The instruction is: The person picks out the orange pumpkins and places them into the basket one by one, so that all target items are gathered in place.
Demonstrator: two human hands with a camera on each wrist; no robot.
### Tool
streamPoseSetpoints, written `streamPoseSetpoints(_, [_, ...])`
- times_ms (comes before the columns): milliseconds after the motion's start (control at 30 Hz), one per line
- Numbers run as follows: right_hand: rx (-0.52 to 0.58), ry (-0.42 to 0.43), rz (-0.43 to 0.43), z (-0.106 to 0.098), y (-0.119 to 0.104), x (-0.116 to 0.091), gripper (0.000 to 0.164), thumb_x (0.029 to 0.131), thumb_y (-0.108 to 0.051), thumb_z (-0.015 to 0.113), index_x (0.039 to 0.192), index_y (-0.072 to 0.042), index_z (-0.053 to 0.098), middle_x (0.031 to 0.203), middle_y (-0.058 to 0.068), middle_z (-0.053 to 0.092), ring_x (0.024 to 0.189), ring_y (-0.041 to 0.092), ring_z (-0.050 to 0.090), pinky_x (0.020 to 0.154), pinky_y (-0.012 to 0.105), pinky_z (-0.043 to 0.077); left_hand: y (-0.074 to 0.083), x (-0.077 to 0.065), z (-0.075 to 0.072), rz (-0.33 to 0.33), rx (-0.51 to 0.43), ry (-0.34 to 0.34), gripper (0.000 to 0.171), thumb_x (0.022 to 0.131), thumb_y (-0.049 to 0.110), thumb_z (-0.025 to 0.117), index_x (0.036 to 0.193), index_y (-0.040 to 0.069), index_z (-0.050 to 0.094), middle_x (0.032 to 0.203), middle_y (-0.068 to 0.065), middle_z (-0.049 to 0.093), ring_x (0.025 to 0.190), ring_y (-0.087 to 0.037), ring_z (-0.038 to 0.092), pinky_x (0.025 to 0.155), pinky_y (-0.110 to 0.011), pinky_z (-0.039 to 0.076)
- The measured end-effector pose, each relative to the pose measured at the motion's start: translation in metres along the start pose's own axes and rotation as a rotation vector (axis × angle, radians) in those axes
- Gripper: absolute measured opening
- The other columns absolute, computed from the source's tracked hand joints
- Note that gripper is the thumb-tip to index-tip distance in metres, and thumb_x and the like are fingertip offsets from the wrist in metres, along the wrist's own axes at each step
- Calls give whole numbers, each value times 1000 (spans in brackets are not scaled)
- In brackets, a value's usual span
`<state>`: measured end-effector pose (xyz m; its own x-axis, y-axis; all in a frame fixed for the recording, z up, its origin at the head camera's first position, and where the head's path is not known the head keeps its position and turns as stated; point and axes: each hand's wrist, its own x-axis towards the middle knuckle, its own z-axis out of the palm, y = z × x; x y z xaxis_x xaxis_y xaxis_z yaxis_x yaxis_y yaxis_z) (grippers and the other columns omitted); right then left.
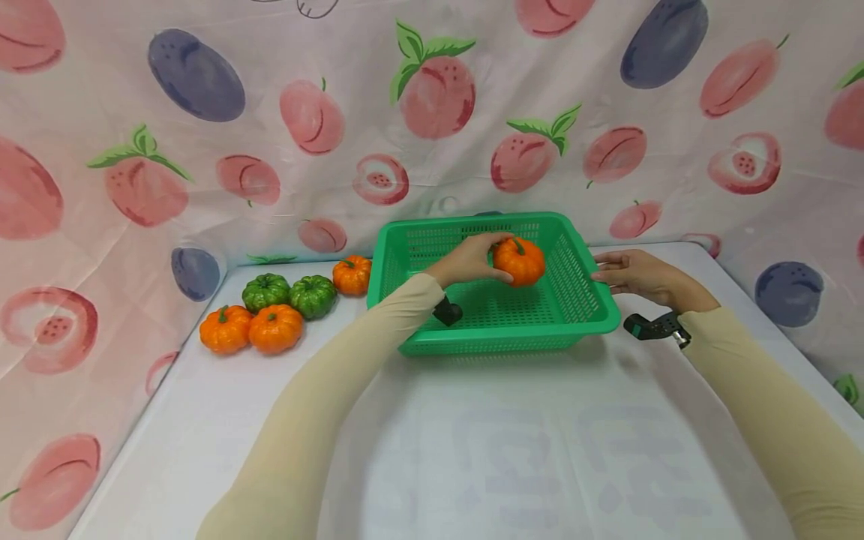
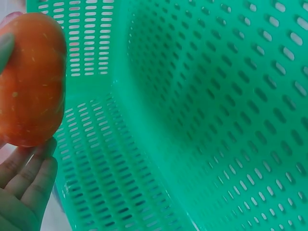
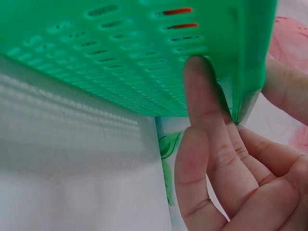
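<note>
My left hand grips a small orange pumpkin with a green stem, inside the green plastic basket. In the left wrist view the pumpkin sits between thumb and fingers, apart from the basket's slotted wall. At the basket's right side my right hand holds the rim. The right wrist view shows its fingers against the outer wall under the rim, the thumb on the rim's other side. Orange pumpkin skin shows through slots there.
Left of the basket, two green pumpkins and two orange pumpkins sit together on the white table. Another orange pumpkin stands by the basket's left wall. A fruit-printed cloth hangs behind.
</note>
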<state>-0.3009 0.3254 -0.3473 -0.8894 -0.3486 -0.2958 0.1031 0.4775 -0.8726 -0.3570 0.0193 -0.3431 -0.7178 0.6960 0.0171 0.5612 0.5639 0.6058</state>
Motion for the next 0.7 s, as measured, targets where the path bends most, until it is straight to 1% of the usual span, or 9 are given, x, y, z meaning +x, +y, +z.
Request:
streamPoseSetpoints(100, [0,3,6,1,-1,0,70,96,-22,55,146,10,18,96,-18,64,88,-3,63,82,19,54,1,3,3,1,11,-17,80,81,30,74,147,10,32,145,-6,43,126,-18,46,103,-29,44])
streamPoseSetpoints(500, [-20,16,19,1,-2,-1,72,95,-25,57,146,9,20,96,-19,63,88,-2,64,84,20,54,8,12,14,49,81,-72,80,82,30,73,147,10,32,146,-6,42,130,-17,44,107,-26,40])
streamPoseSetpoints(600, [-15,14,18,1,-2,-1,71,95,-24,56,145,10,20,95,-19,63,88,-1,64,83,20,54,8,14,16,50,87,-83,80,82,32,73,147,11,32,147,-5,41,130,-17,44,106,-25,40])
streamPoseSetpoints(700, [-15,15,17,1,-2,-1,70,95,-23,56,145,10,20,94,-20,63,88,-2,64,83,20,54,7,15,18,45,62,-98,79,81,31,74,146,11,33,146,-5,42,128,-17,45,104,-26,42])
